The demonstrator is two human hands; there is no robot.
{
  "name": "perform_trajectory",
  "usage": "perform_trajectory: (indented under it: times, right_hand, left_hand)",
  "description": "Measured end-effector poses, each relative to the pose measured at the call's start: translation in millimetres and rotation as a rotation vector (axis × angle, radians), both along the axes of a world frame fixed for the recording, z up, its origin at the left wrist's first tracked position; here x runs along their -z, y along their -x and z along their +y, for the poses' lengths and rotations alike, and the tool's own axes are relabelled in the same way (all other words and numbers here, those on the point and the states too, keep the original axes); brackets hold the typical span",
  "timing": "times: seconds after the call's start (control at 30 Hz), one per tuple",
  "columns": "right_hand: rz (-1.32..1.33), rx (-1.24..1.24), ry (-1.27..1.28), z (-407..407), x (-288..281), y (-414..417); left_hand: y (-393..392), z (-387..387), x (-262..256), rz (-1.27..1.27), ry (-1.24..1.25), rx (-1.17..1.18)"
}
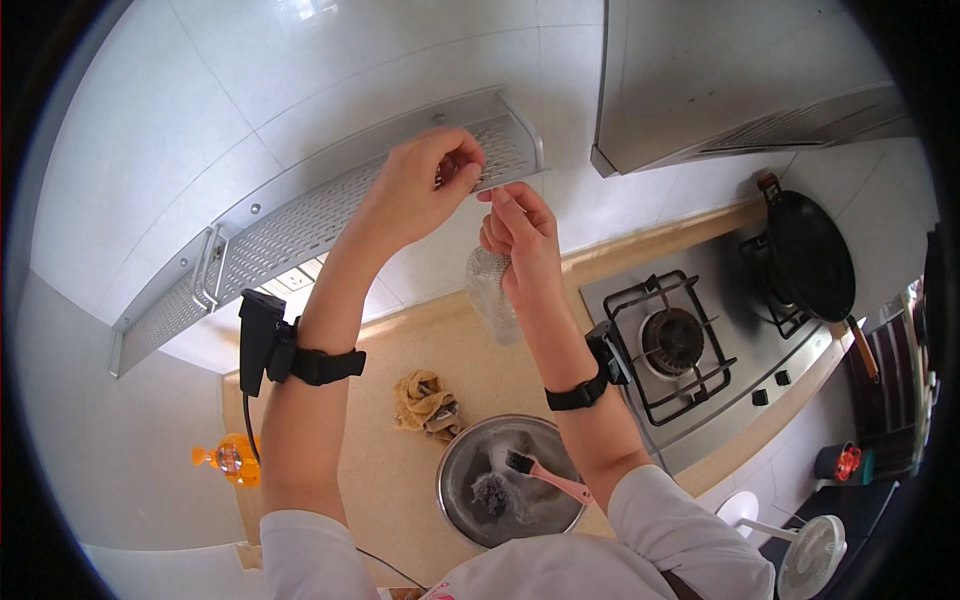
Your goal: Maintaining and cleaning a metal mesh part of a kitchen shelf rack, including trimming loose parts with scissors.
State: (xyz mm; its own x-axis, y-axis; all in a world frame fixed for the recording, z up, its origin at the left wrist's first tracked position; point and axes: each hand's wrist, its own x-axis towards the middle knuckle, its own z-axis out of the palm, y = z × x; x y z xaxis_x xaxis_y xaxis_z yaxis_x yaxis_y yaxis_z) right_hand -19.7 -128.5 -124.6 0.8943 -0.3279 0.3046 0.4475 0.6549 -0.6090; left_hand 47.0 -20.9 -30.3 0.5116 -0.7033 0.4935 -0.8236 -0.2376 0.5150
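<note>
My left hand point(442, 169) is raised over the perforated metal wall shelf point(300, 232), fingers curled and thumb near the index finger; whether something small is between them cannot be told. Just below the shelf's front edge, my right hand point(523, 225) has its thumb and index fingertip together, the other fingers curled. A clear, textured item point(489, 289), perhaps plastic wrap, shows beside and beneath the right hand; its upper part is partly hidden. On the counter stands a round metal basin point(450, 499) of murky water, with a pink-handled brush point(551, 480) and a dark scouring clump point(492, 493) in it.
A crumpled yellow cloth point(424, 401) lies left of the basin. To the right is a gas hob point(720, 397) with a black wok point(810, 255) on its far burner. A range hood point(720, 75) juts out above. An orange bottle point(238, 460) stands at left; a white fan point(812, 559) is lower right.
</note>
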Motion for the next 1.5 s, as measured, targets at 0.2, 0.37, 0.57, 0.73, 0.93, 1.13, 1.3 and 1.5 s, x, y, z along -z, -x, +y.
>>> perform_trajectory:
  times: [0.2, 0.37, 0.57, 0.73, 0.93, 1.13, 1.3, 1.5]
  right_hand:
    - [-0.018, 0.061, 0.035, -1, -2, -5]
    - [0.004, 0.079, 0.056, -3, -2, -8]
    - [-0.045, 0.121, 0.086, -5, 4, -15]
    - [-0.061, 0.110, 0.072, -7, 4, -16]
    - [-0.055, 0.106, 0.160, -11, 6, -11]
    - [0.119, 0.140, 0.364, -19, 19, 1]
    - [0.084, 0.221, 0.455, -18, 4, 0]
    - [0.060, 0.181, 0.370, -14, 6, -4]
  left_hand:
    - [0, 0, -1, 0.025, -0.016, 0.015]
    - [-3, -2, -2, 0.035, -0.045, 0.023]
    - [-8, -13, -20, -0.029, -0.202, 0.141]
    - [-9, -17, -26, -0.007, -0.344, 0.104]
    - [-14, -10, -21, -0.197, -0.360, 0.018]
    - [-8, 10, -35, -0.147, -0.331, -0.128]
    - [4, -3, -33, -0.039, -0.191, -0.038]
    - [-10, -8, -23, -0.172, -0.345, 0.097]
